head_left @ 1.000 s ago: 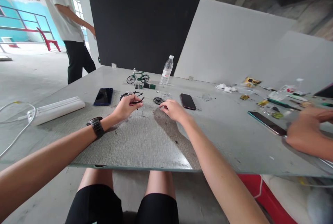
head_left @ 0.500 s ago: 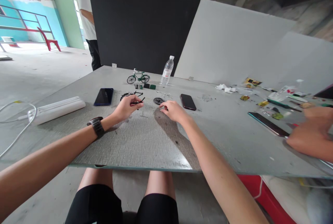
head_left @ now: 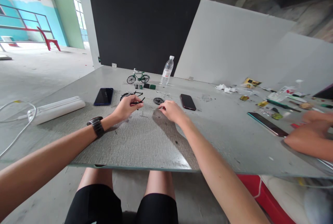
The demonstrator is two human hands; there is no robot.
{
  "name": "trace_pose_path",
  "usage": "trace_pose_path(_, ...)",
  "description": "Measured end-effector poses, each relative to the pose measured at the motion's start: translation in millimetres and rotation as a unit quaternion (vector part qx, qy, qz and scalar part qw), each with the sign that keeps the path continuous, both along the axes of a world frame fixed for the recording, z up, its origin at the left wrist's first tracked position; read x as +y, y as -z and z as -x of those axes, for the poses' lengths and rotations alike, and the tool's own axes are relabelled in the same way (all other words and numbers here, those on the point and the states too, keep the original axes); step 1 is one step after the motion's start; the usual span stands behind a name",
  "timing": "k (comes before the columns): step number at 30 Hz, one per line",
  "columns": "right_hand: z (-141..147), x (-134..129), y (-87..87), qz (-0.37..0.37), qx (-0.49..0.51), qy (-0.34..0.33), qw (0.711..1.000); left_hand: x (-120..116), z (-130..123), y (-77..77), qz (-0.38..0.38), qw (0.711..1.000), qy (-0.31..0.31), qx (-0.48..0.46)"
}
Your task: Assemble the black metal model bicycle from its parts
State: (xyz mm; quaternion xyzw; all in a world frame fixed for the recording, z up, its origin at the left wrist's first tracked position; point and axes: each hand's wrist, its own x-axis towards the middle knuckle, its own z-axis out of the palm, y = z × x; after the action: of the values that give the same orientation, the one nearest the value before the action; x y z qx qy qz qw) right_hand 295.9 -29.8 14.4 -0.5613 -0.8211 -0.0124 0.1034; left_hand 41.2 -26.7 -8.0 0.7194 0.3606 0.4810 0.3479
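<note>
My left hand (head_left: 128, 106), with a dark watch on the wrist, is closed around a black model bicycle frame (head_left: 139, 94). Thin dark bars stick out past its fingertips, and a wheel (head_left: 125, 95) shows behind the knuckles; the fingers cover much of the rest. My right hand (head_left: 171, 110) is low over the table, fingertips pinched together; whatever they hold is too small to make out. Just beyond those fingertips lies a loose black spoked wheel (head_left: 158, 101). Farther back stands a green model bicycle (head_left: 138, 77), with small green and black parts (head_left: 150, 86) in front of it.
A dark phone (head_left: 103, 97) and a white power strip (head_left: 57, 109) lie on the left. Another phone (head_left: 188, 102) is right of the wheel, and a water bottle (head_left: 167, 71) stands behind. At far right are a co-worker's arm (head_left: 309, 140), a third phone (head_left: 267, 124) and scattered wrappers.
My right hand has shifted very slightly left at the table surface. My left hand keeps its hold. The person standing behind the table at left is out of view.
</note>
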Motion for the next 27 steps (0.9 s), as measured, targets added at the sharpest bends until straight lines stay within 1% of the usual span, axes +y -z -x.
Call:
trace_pose_path(8,1.6,-1.4,-2.4,0.000,0.003,0.001,1.000,-0.1,-0.6,-1.2,0.003,1.000,-0.002,0.002)
trace_pose_path(14,0.3,-0.9,-1.1,-0.006,0.008,-0.004,1.000,1.4,0.0,1.1,-0.002,1.000,0.003,0.005)
trace_pose_path(21,0.7,-1.2,-1.6,0.000,0.013,0.000,1.000,0.1,-0.8,-0.1,0.009,1.000,0.002,-0.002)
trace_pose_path(27,-1.0,1.2,1.3,-0.005,0.016,0.005,1.000,1.2,-0.2,0.8,0.004,1.000,0.003,0.001)
